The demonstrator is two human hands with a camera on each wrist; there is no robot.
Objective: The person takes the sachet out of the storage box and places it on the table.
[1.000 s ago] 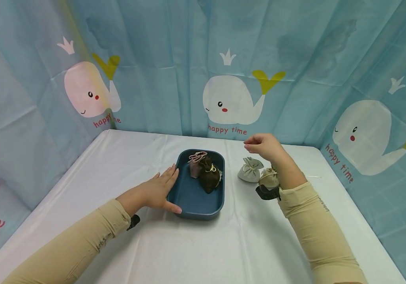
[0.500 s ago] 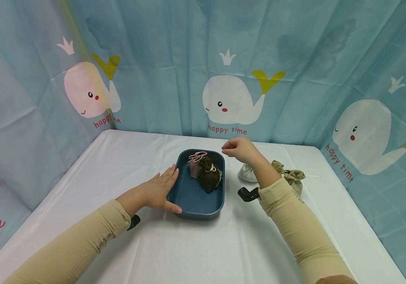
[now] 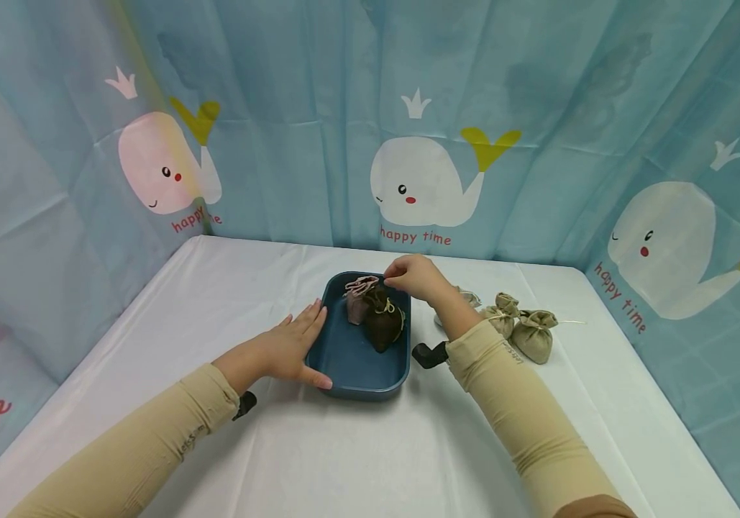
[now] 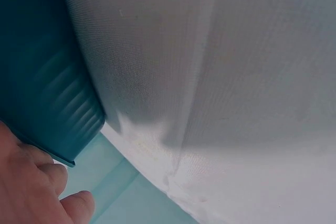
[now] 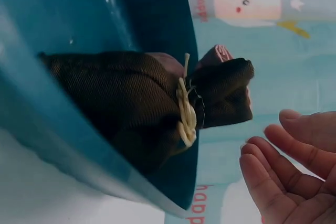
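Observation:
A dark blue rectangular basin (image 3: 357,370) stands in the middle of the table. Inside its far half lie a dark brown drawstring pouch (image 3: 382,327) with a pale yellow cord and a pinkish pouch (image 3: 357,306). My left hand (image 3: 282,349) is spread along the basin's left rim, fingers straight; in the left wrist view, its fingers (image 4: 44,177) show by the ribbed wall. Over the far right corner of the basin hovers my right hand (image 3: 418,279). Its loosely bent fingers (image 5: 262,177) hold nothing and sit a short gap from the brown pouch's gathered top.
Right of the basin stand a pale grey pouch (image 3: 469,295), partly behind the right forearm, and two olive-beige pouches (image 3: 501,314), the farther right one (image 3: 534,338) beside a thin pale cord. A white cloth covers the table; a light blue whale-print curtain (image 3: 279,144) hangs around it.
My right hand has moved left from above the grey pouch to the basin's far right corner, uncovering the beige pouches. The left hand and basin have stayed put.

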